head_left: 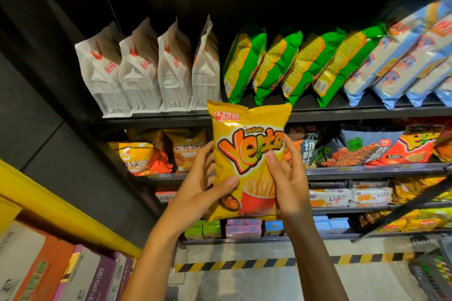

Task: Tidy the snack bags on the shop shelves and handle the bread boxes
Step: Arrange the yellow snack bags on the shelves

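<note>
We hold the yellow fries bag (pixel 249 154) upright before the shelves (pixel 367 112), left hand (pixel 208 178) and right hand (pixel 286 173) gripping its sides, fingers hidden behind it, its lower edge covering small boxes (pixel 234 227).

Left hand (pixel 205 186) and right hand (pixel 288 178): bare, no gloves, rings or watch seen. Both forearms uncovered to frame's lower edge (no sleeve in view). Nails short, unpainted on visible thumbs.

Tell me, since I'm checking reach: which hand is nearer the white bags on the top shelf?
Left. The left hand sits below-right of the white bags; the right hand is farther right.
</note>
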Demonstrator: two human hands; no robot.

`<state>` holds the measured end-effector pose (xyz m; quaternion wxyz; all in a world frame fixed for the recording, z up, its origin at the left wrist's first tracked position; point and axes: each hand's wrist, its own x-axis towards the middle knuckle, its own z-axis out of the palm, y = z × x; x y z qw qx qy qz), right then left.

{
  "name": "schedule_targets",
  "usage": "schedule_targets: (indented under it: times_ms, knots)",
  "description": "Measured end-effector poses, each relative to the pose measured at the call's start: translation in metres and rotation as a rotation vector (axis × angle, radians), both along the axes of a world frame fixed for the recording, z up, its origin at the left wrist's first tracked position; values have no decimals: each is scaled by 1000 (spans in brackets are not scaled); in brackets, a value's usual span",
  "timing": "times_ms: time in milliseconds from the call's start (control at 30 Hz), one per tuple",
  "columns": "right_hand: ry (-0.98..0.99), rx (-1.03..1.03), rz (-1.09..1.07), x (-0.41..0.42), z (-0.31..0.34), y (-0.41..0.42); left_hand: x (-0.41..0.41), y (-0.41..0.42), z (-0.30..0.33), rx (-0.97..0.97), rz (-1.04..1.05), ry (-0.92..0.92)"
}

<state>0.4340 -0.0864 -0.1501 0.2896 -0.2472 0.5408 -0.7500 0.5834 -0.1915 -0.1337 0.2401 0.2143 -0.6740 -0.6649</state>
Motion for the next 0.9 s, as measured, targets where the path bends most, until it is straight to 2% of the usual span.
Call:
schedule_targets:
  times_ms: [100,233,333,467,567,633,800,900]
  knots:
    - [24,22,-21,4,7,-1,-3,0,-6,-18,120,66]
    - [69,54,127,-4,18,4,-7,-3,-1,88,296,194]
    - [123,33,252,-3,22,7,-8,-8,-2,105,383,172]
    - [170,-30,410,6,18,6,-12,-7,-8,225,400,139]
    - [212,-49,445,10,15,2,-15,-3,-7,424,411,143]
    - [226,-59,450,11,17,-1,-16,1,-5,481,427,121]
    - [235,-77,489,11,23,-5,-13,2,-3,485,417,101]
    - [230,-76,492,11,16,-2,-10,-1,-7,395,389,81]
